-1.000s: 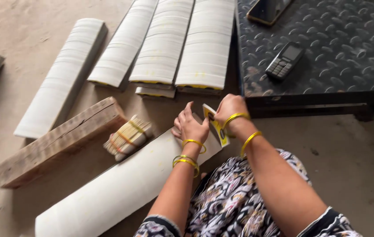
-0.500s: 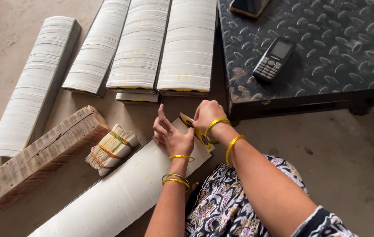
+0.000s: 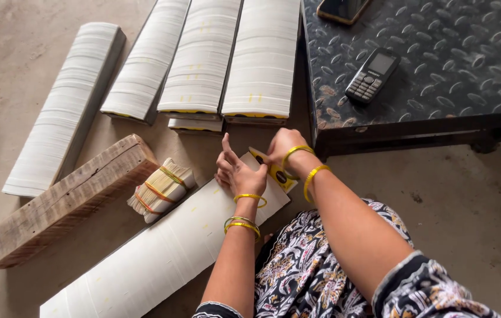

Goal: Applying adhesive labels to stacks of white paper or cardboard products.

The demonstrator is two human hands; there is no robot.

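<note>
The floor (image 3: 38, 35) carries everything here, and beside it stands a dark metal tabletop (image 3: 468, 53) with a small phone (image 3: 373, 75) on it. Four long white paper stacks (image 3: 203, 59) lie in a row, and one more long stack (image 3: 162, 253) lies in front of the person, next to a wood block (image 3: 62, 200). This long stack looks heavy as a whole but loose; its thin sheets probably bend and slide easily, so I think it is best held at the end edge. A small banded bundle (image 3: 162, 188) lies between block and stack. The left hand (image 3: 235, 174) rests open on the end of the long stack. The right hand (image 3: 283, 147) pinches a small yellow card (image 3: 277, 174) there in a closed grip.
</note>
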